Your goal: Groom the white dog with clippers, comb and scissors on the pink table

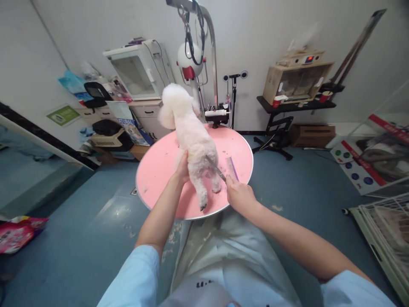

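A small white curly dog stands on a round pink grooming table, facing away from me. My left hand is pressed against the dog's left flank near the hind leg, fingers curled round it. My right hand is closed on a pair of scissors whose blades point at the dog's rump, and also on a purple comb that sticks up from the same hand.
A metal grooming arm with hanging loops rises behind the table. A white cabinet dryer stands at back left, a wooden box on a black stand at back right. A wire cage is at right.
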Demonstrator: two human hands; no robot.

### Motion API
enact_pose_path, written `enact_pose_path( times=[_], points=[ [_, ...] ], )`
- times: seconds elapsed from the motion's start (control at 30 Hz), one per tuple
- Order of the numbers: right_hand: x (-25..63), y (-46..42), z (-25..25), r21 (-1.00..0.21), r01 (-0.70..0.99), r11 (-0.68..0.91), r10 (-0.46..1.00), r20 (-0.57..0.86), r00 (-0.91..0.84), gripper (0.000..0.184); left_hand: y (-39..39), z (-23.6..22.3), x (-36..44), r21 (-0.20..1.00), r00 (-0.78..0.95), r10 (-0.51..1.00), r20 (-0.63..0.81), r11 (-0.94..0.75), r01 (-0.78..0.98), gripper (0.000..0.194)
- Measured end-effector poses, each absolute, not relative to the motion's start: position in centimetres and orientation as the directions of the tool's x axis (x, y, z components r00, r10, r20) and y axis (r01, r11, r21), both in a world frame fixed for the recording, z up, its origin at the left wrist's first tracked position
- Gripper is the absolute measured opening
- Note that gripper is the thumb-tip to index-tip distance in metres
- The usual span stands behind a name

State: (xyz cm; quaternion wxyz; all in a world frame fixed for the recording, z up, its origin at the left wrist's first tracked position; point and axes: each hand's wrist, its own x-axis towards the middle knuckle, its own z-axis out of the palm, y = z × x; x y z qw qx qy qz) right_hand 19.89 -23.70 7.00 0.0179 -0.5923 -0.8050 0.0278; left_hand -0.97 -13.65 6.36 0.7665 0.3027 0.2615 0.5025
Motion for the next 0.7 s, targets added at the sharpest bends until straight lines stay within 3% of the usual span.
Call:
enact_pose_path(
  times=[0.23, 0.37, 0.5, 0.7],
  points=[
    [20.7, -22.9, 7.6, -0.104, 0.957, 0.271, 0.958, -0.064, -0.278, 0.045, -13.5, 6.5, -1.0, 0.736, 0.375, 0.924, -0.072, 0.303, -0.606, 0.064],
    [20.0, -24.2, 7.2, -0.123, 0.942, 0.311, 0.939, -0.113, -0.325, 0.035, -13.5, 6.8, -0.6, 0.759, 0.265, 0.955, -0.134, 0.271, -0.592, 0.059],
    [18.8, -25.7, 7.2, -0.067, 0.916, 0.396, 0.916, -0.040, -0.399, 0.036, -13.6, 7.0, -0.3, 0.785, 0.151, 0.967, -0.206, 0.255, -0.564, 0.058],
    [18.6, -25.1, 6.9, -0.021, 0.932, 0.362, 0.932, -0.010, -0.362, 0.032, -13.7, 7.1, -0.1, 0.790, 0.121, 0.977, -0.178, 0.215, -0.575, 0.055]
  ],
)
